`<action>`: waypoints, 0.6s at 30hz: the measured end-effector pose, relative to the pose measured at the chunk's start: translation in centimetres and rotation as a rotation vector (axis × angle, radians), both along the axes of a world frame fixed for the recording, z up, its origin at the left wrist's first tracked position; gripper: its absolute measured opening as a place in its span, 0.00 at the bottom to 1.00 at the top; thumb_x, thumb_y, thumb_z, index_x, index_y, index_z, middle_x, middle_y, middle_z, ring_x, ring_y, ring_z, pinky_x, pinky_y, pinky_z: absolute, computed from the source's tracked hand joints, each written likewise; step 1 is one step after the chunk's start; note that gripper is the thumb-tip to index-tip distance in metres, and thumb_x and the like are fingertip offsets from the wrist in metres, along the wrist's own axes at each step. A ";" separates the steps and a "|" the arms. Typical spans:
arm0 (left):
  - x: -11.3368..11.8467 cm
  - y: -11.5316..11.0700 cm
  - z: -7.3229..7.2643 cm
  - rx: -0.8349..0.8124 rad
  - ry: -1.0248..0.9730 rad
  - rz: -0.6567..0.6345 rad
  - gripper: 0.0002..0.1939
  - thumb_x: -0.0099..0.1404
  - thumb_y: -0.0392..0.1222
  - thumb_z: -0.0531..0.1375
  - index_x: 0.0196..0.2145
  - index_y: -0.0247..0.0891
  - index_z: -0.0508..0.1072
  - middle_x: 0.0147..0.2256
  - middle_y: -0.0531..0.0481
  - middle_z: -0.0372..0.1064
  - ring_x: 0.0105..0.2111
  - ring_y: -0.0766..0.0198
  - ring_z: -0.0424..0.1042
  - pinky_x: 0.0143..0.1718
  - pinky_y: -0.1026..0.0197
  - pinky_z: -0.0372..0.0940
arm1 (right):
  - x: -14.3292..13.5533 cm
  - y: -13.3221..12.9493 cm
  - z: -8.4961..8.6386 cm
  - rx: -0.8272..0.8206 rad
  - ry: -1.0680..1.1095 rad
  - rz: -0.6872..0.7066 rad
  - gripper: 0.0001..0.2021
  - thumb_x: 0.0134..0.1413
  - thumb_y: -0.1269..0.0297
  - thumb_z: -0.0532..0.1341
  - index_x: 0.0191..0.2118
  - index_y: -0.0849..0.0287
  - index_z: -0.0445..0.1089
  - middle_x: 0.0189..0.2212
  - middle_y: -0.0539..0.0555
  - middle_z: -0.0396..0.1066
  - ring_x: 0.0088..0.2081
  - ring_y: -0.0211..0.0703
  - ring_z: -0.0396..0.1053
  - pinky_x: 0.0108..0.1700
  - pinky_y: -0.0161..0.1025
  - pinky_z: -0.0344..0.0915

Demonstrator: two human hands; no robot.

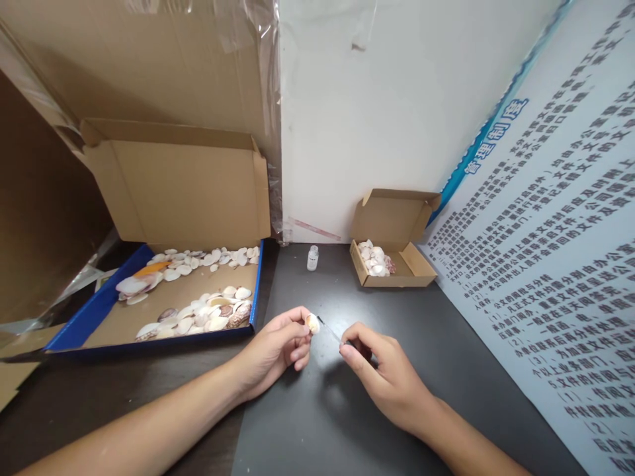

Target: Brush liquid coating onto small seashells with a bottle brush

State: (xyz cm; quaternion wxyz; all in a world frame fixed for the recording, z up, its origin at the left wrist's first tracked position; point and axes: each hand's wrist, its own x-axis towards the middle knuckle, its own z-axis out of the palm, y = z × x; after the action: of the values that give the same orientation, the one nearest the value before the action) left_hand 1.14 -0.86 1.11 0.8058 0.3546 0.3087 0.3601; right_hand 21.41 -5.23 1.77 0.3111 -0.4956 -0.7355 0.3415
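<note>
Between the thumb and fingers of my left hand [285,340] is a small whitish shell [312,323] with yellow-brown marks. My right hand [384,370] is closed around the dark handle of a thin brush [330,330], whose dark tip is beside the shell's right edge; whether they touch is hard to tell. A small clear bottle [312,258] without a cap, holding something whitish, stands upright beyond my hands on the dark grey mat [278,436].
At the left, an open blue-edged box [254,287] holds many shells [198,317] in two groups. A smaller open cardboard box [397,281] with shells [374,258] stands at the back right. A printed sheet [560,264] lines the right side; a white panel [367,119] rises behind.
</note>
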 end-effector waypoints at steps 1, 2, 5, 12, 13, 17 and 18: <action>0.0 0.0 0.0 0.001 -0.002 0.000 0.08 0.58 0.37 0.63 0.30 0.36 0.65 0.24 0.58 0.59 0.18 0.76 0.54 0.21 0.68 0.53 | 0.0 0.0 0.0 0.006 0.005 0.024 0.12 0.67 0.55 0.53 0.34 0.57 0.64 0.23 0.45 0.59 0.26 0.36 0.58 0.30 0.34 0.54; 0.0 0.0 -0.1 0.001 -0.005 0.000 0.08 0.58 0.37 0.63 0.30 0.36 0.65 0.24 0.58 0.59 0.18 0.76 0.53 0.21 0.68 0.53 | 0.0 -0.1 0.0 0.008 0.002 0.048 0.12 0.66 0.56 0.54 0.35 0.57 0.64 0.23 0.45 0.59 0.26 0.36 0.58 0.30 0.34 0.54; -0.1 -0.1 -0.2 0.001 -0.008 -0.004 0.07 0.58 0.36 0.63 0.30 0.36 0.65 0.23 0.58 0.58 0.18 0.75 0.53 0.21 0.68 0.53 | 0.0 -0.1 0.0 -0.002 -0.031 0.042 0.12 0.67 0.56 0.54 0.35 0.57 0.65 0.23 0.45 0.59 0.25 0.36 0.58 0.29 0.34 0.53; 0.0 0.0 -0.2 -0.004 -0.013 0.001 0.07 0.58 0.36 0.63 0.30 0.36 0.66 0.23 0.58 0.59 0.18 0.75 0.53 0.21 0.68 0.53 | 0.0 0.0 0.0 0.018 -0.025 0.065 0.11 0.66 0.56 0.54 0.35 0.56 0.65 0.23 0.45 0.60 0.25 0.36 0.59 0.30 0.34 0.54; 0.0 0.1 -0.2 -0.005 -0.015 0.000 0.07 0.58 0.36 0.63 0.30 0.36 0.66 0.23 0.58 0.59 0.18 0.75 0.53 0.21 0.68 0.53 | 0.0 0.0 0.0 0.015 -0.034 0.061 0.11 0.66 0.56 0.54 0.35 0.56 0.65 0.23 0.45 0.60 0.25 0.36 0.59 0.30 0.34 0.53; -0.1 0.1 -0.4 0.028 -0.015 -0.026 0.07 0.59 0.37 0.63 0.31 0.35 0.67 0.22 0.58 0.57 0.19 0.74 0.53 0.22 0.68 0.54 | 0.0 0.2 -0.1 0.012 -0.044 -0.051 0.14 0.67 0.55 0.53 0.33 0.57 0.64 0.22 0.45 0.59 0.25 0.36 0.58 0.29 0.34 0.53; -0.2 0.1 -0.4 0.045 -0.016 -0.034 0.07 0.59 0.37 0.63 0.31 0.35 0.68 0.22 0.57 0.57 0.19 0.73 0.54 0.23 0.67 0.56 | 0.0 0.3 -0.2 0.015 -0.038 -0.078 0.14 0.67 0.55 0.53 0.32 0.57 0.64 0.22 0.45 0.59 0.25 0.36 0.58 0.29 0.34 0.53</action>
State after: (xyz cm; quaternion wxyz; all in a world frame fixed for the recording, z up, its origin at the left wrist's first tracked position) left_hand 0.97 -0.79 0.68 0.8060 0.3751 0.2881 0.3558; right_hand 21.38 -4.95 1.57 0.3140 -0.5280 -0.7239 0.3139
